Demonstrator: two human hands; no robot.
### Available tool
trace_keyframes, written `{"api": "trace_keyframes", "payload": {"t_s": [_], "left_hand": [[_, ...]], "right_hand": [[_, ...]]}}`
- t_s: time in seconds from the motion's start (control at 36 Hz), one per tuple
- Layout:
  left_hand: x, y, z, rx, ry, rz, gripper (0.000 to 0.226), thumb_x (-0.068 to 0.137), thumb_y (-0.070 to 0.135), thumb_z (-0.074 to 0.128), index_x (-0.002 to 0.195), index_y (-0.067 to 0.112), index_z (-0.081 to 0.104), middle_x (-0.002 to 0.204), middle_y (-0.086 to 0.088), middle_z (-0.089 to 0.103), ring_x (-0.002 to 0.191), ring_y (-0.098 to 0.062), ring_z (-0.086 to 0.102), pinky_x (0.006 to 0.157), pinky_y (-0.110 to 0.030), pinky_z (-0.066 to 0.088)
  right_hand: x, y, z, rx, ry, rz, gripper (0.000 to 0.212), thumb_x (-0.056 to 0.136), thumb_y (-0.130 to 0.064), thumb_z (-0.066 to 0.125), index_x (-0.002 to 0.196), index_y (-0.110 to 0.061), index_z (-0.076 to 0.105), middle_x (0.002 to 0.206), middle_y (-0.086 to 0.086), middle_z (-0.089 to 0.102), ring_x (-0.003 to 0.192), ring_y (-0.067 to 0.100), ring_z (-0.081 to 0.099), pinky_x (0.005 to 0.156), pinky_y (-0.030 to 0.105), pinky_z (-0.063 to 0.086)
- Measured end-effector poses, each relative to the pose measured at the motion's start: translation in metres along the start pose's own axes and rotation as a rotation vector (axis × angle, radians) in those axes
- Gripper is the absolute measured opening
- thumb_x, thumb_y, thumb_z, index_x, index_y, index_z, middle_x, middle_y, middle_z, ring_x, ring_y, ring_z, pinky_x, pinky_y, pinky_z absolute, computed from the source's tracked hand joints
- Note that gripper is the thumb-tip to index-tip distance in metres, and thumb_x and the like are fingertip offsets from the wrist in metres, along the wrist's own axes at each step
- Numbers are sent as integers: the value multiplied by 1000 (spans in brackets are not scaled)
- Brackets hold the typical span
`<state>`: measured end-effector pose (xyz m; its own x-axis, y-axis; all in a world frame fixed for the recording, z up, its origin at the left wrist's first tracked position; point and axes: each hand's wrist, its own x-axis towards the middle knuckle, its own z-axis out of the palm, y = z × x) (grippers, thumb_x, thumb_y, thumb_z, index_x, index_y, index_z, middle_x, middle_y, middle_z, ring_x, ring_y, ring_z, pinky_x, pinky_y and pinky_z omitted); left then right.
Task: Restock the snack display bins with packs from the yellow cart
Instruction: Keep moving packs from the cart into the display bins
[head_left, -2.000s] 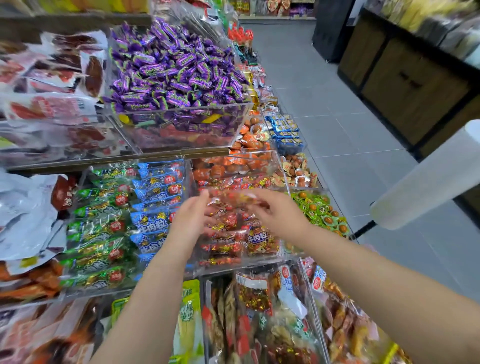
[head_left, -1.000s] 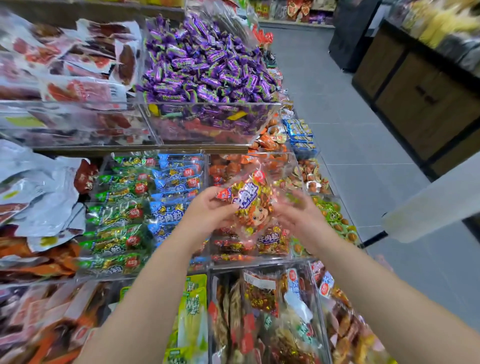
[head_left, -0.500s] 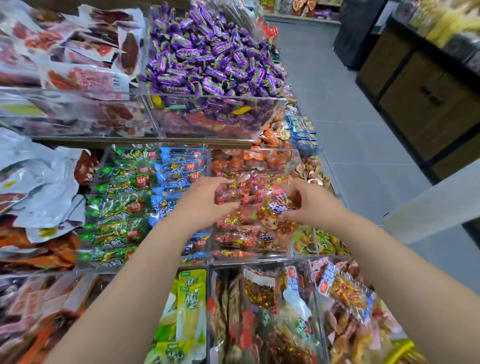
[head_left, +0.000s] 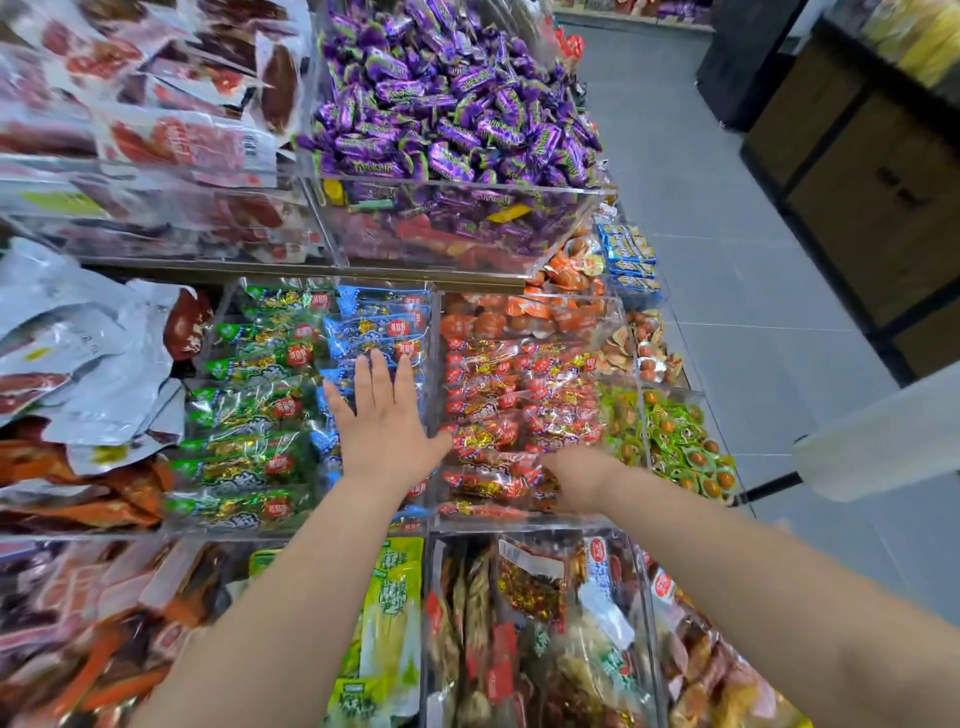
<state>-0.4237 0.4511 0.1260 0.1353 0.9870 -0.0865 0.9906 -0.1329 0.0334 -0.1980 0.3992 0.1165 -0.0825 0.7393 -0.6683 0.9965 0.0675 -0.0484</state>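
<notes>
Red snack packs lie in rows in a clear acrylic bin on the middle shelf. My right hand is at the front right of that bin, pressed in among the red packs, with its fingers hidden by them. My left hand lies flat with straight fingers on the blue packs in the bin to the left, holding nothing. Green packs fill the left side of that bin. The yellow cart does not show.
A bin heaped with purple candies stands on the shelf above. Lower bins hold mixed packs. A white roll juts in from the right over the grey tiled aisle. Dark wooden cabinets line the far side.
Both hands held a bundle of red packs over the bin, then lowered it in. The left hand has since moved left onto the blue packs and the right dropped to the bin's front.
</notes>
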Motion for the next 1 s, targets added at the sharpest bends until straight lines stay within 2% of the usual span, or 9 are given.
{"api": "trace_keyframes", "payload": {"t_s": [0.19, 0.31, 0.42, 0.56, 0.67, 0.75, 0.86, 0.94, 1.0], "left_hand": [[2, 0, 6, -4, 27, 1, 108, 78, 78, 38, 152, 17, -13, 160, -13, -15, 146, -31, -18, 108, -61, -18], [1, 0, 7, -3, 35, 3, 108, 78, 78, 38, 152, 17, -12, 160, -13, -14, 147, -31, -17, 108, -62, -17], [1, 0, 7, 9, 29, 0, 108, 78, 77, 39, 152, 17, -13, 160, -13, -15, 147, -31, -17, 109, -62, -16], [0, 0, 5, 12, 33, -3, 107, 78, 76, 39, 152, 17, -12, 160, -12, -14, 147, -30, -17, 110, -62, -15], [0, 1, 4, 21, 34, -7, 108, 77, 77, 38, 152, 17, -11, 160, -12, -14, 147, -30, -16, 110, -62, -14], [0, 1, 4, 29, 32, -13, 108, 77, 77, 39, 153, 17, -10, 160, -12, -13, 147, -30, -16, 110, -61, -15], [-1, 1, 3, 9, 31, -12, 106, 78, 75, 42, 153, 18, -6, 161, -12, -12, 147, -30, -16, 109, -59, -20], [-1, 1, 3, 8, 25, -17, 106, 78, 74, 42, 153, 18, -6, 161, -12, -13, 147, -29, -17, 108, -58, -21], [-1, 1, 3, 8, 22, -21, 105, 78, 74, 42, 153, 19, -7, 160, -11, -14, 147, -29, -17, 108, -58, -21]], "right_hand": [[14, 7, -1, -54, -37, -6, 66, 85, -18, 65, 143, -22, 35, 101, 0, 58, 62, 6, 48, 50, 19, 46], [13, 18, 6, -120, 31, -38, 53, 88, -17, 60, 137, -25, 43, 103, 2, 64, 76, 16, 58, 71, 29, 55], [16, 23, 19, -156, 78, -54, 67, 84, 5, 49, 141, -26, 34, 104, 4, 60, 84, 23, 60, 60, 29, 49], [14, 28, 25, -64, 51, -100, 57, 84, -53, 56, 129, -20, 47, 117, 2, 55, 100, 22, 55, 84, 34, 50], [8, 28, 23, -143, 242, -107, 58, 76, -61, 58, 114, -18, 47, 109, 2, 51, 95, 20, 49, 83, 35, 46], [12, 27, 21, -287, 411, -28, 81, 70, -69, 59, 125, -16, 33, 123, 6, 34, 114, 28, 34, 101, 41, 31], [26, 27, 20, -267, 322, 118, 111, 72, -75, 53, 147, -20, -7, 153, 11, -6, 142, 37, -7, 114, 52, -3], [38, 29, 17, -228, 246, 191, 131, 68, -77, 55, 132, -16, -42, 137, 17, -51, 126, 36, -44, 105, 51, -20], [42, 30, 15, -233, 224, 209, 136, 65, -79, 55, 118, -14, -51, 121, 18, -61, 115, 36, -52, 101, 52, -23]]}}
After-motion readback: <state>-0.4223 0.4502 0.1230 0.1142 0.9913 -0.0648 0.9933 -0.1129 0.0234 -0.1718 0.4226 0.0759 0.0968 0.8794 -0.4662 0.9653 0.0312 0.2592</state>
